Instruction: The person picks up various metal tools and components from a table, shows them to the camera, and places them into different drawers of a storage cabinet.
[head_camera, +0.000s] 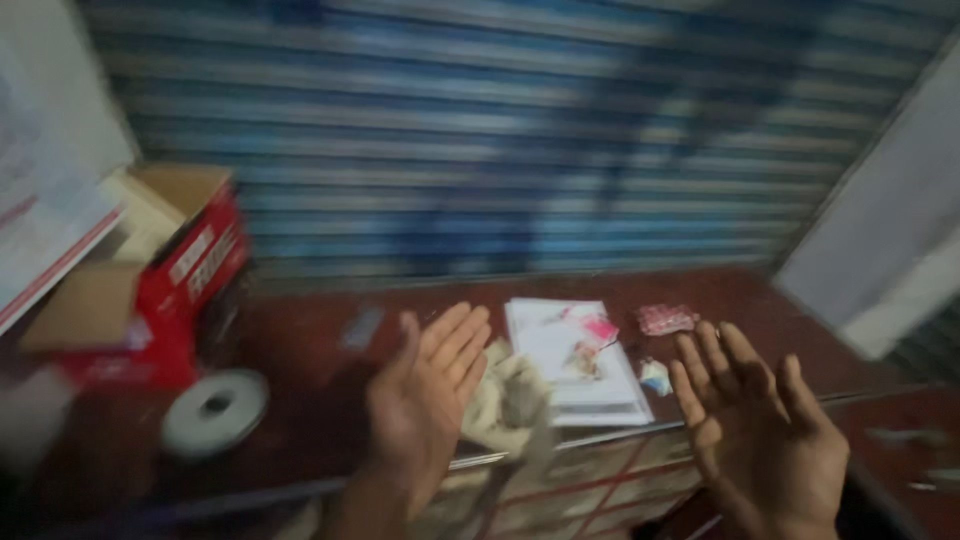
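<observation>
My left hand (425, 400) is raised with the palm turned inward and the fingers spread, holding nothing. My right hand (765, 430) is up at the lower right, palm facing me, fingers apart and empty. Between the two hands, on the dark red counter (310, 400), lies a crumpled pale cloth (510, 405). Beside the cloth rests a white stack of paper (575, 360) with small pink bits on top. The whole view is blurred by motion.
An open red cardboard box (170, 270) stands at the left. A white roll of tape (215, 410) lies in front of it. A pink packet (665, 318) and a small wrapper (655, 377) lie near the papers. A blue corrugated shutter (500, 130) closes the back.
</observation>
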